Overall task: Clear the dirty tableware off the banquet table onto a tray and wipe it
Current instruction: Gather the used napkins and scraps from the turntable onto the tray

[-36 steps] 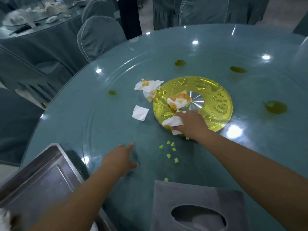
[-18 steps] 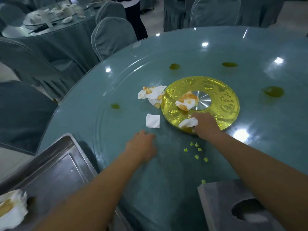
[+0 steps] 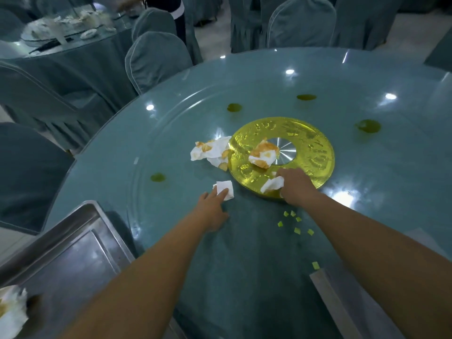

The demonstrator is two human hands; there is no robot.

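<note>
Dining hall, round glass table. Grips a crumpled napkin in the curled right hand at the near edge of the gold disc, likely to lift it. Touches a folded napkin just left of the disc with the flat left hand. Tray further left, handy for dumping.

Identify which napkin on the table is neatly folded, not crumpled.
The small square napkin touched by the left hand; the others are crumpled.

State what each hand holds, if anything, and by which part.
Right hand grips crumpled napkin by its right end; left hand only touches folded napkin.
</note>
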